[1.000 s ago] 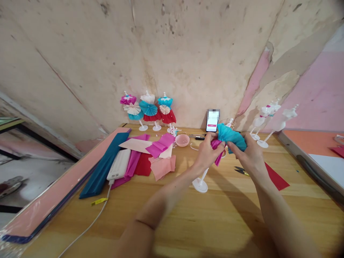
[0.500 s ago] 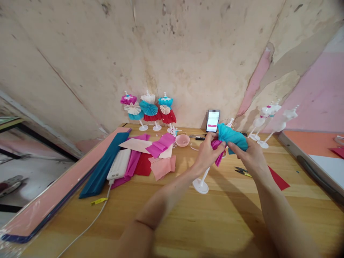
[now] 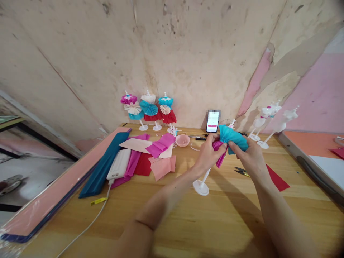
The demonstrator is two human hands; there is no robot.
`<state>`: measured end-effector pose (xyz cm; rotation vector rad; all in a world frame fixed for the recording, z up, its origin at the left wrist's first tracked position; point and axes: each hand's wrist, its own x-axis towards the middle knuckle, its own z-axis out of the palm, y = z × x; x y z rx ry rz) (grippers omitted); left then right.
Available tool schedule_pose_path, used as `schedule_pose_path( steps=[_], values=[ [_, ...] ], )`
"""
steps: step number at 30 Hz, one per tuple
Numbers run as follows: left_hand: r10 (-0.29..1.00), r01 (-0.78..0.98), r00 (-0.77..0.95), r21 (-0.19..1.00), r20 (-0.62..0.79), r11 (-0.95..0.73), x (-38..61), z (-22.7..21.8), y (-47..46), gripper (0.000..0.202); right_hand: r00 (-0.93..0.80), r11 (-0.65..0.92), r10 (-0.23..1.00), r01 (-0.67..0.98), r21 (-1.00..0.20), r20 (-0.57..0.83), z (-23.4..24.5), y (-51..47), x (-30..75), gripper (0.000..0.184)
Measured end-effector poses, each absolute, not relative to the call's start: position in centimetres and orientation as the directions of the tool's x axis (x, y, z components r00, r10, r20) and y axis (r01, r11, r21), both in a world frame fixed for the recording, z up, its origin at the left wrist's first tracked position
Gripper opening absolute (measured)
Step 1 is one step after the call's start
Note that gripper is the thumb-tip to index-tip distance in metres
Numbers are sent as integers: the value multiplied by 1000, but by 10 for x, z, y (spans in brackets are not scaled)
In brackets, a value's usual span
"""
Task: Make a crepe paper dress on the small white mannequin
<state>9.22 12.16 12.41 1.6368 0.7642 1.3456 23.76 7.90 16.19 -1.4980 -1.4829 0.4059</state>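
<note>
Both my hands grip gathered turquoise crepe paper (image 3: 233, 138) wrapped on a small white mannequin stand, whose round base (image 3: 201, 187) shows tilted above the table. My left hand (image 3: 209, 150) pinches the bunched edge, where magenta crepe paper (image 3: 220, 159) hangs down below the turquoise. My right hand (image 3: 248, 154) closes on the other side, its thumb pressed on the paper. The mannequin's neck (image 3: 232, 123) pokes out behind the paper; its body is mostly hidden. Under my right hand lie small scissors (image 3: 242, 171) and a red paper piece (image 3: 276, 177).
Several dressed mannequins (image 3: 149, 107) stand along the wall; bare ones (image 3: 285, 120) are at right. A phone (image 3: 212, 121) leans on the wall. A pink bowl (image 3: 182, 140), crepe sheets (image 3: 145, 165) and a white power bank (image 3: 119, 165) with cable lie at left.
The stand and paper have shifted slightly to the right and turned a little. The turquoise paper's gathered folds are fanned out more. Both hands keep their hold.
</note>
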Motion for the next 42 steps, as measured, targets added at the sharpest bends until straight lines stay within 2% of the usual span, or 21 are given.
schedule_pose_path(
  steps=[10, 15, 19, 23, 26, 31, 35, 42],
  values=[
    [825, -60, 288, 869, 486, -491, 90, 124, 121, 28, 238, 173, 898, 583, -794, 370, 161, 77, 235, 28],
    [835, 35, 267, 861, 481, -507, 86, 128, 120, 28, 222, 185, 903, 573, -798, 369, 163, 76, 234, 28],
    [850, 19, 239, 873, 469, -487, 88, 126, 121, 25, 214, 182, 906, 582, -792, 366, 161, 76, 234, 31],
    [866, -28, 208, 887, 455, -460, 91, 126, 121, 23, 220, 159, 890, 669, -726, 399, 157, 78, 234, 34],
    [871, 16, 185, 884, 456, -466, 90, 129, 118, 24, 231, 142, 866, 737, -661, 443, 156, 78, 231, 34],
    [864, 88, 158, 865, 477, -494, 88, 133, 115, 24, 265, 109, 842, 769, -629, 470, 155, 78, 229, 36],
    [866, 49, 178, 875, 467, -482, 89, 129, 119, 24, 302, 105, 839, 728, -678, 453, 154, 80, 233, 43],
    [879, -56, 206, 902, 431, -429, 89, 124, 125, 25, 157, 186, 922, 625, -758, 354, 162, 80, 238, 30]
  ],
)
